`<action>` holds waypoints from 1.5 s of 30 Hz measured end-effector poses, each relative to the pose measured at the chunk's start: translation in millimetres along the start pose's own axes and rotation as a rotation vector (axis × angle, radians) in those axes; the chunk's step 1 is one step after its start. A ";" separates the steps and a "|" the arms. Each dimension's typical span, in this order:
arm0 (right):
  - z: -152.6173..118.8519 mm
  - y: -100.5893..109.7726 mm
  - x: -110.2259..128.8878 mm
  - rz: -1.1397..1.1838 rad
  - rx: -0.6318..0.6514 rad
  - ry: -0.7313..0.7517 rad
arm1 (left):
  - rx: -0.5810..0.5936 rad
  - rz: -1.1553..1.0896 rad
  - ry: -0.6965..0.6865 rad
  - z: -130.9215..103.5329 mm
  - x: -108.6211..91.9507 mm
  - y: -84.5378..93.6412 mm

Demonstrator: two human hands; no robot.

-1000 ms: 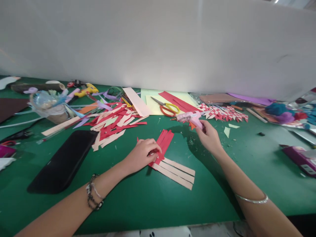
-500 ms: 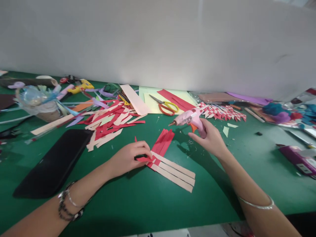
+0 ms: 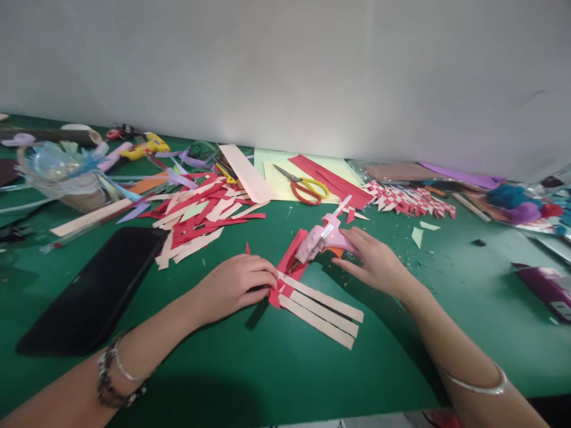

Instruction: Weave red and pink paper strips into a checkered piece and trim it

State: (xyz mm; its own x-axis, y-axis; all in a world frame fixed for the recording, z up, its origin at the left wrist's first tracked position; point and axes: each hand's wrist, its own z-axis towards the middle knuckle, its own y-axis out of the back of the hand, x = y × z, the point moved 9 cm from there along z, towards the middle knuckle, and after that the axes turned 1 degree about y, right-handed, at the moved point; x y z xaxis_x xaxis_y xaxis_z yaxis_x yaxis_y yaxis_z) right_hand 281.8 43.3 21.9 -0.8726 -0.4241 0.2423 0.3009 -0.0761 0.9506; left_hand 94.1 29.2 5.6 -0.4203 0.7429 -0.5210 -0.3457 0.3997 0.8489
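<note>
My left hand [image 3: 243,285] is closed, its fingertips pinching the corner of a woven piece of red and cream paper strips [image 3: 319,309] that lies flat on the table. Three cream strips fan out to the lower right, and red strips [image 3: 292,241] run up and away. A pink hot glue gun [image 3: 339,239] with an orange trigger sits in the grip of my right hand [image 3: 372,261]. Its nozzle points down and left, close above the red strips beside the weave; I cannot tell whether it touches. A glue stick sticks out of the gun's back.
Loose red and cream strips [image 3: 200,211] are heaped at the back left, near a black flat case [image 3: 93,291]. Scissors [image 3: 307,189] rest on pale yellow paper. Woven red-and-white pieces [image 3: 410,201] lie back right. A yellow glue gun [image 3: 149,145] and a purple tool [image 3: 544,285] lie farther out.
My right hand has lowered the glue gun and turned its nozzle down to the red strips. The red strip end at my left fingertips now lies lower against the weave.
</note>
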 end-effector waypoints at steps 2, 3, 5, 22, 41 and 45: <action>0.4 -2.3 3.3 -0.013 0.015 0.016 | 0.000 0.014 -0.005 0.0 -0.1 -0.5; 0.6 -3.6 4.7 -0.024 0.024 0.022 | -0.003 0.021 -0.008 0.2 -0.2 -0.7; 1.0 -5.9 7.5 -0.049 0.040 0.033 | -0.007 0.030 -0.016 0.6 -1.0 -0.9; 0.0 -6.1 5.6 -0.199 0.026 0.038 | -0.005 -0.002 -0.016 3.0 -5.4 2.4; -0.4 -1.9 7.7 -0.155 -0.012 0.036 | -0.008 -0.010 -0.026 2.2 -4.4 0.9; -0.2 -4.0 11.4 -0.150 0.018 0.056 | -0.013 -0.018 -0.033 1.6 -5.3 1.2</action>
State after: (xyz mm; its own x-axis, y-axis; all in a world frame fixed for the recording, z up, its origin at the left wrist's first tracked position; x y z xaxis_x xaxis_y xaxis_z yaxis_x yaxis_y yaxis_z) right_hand 270.7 38.5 20.9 -0.8842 -0.4591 0.0865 0.1614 -0.1263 0.9788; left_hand 97.3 26.6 9.6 -0.3859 0.7531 -0.5328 -0.3642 0.4062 0.8381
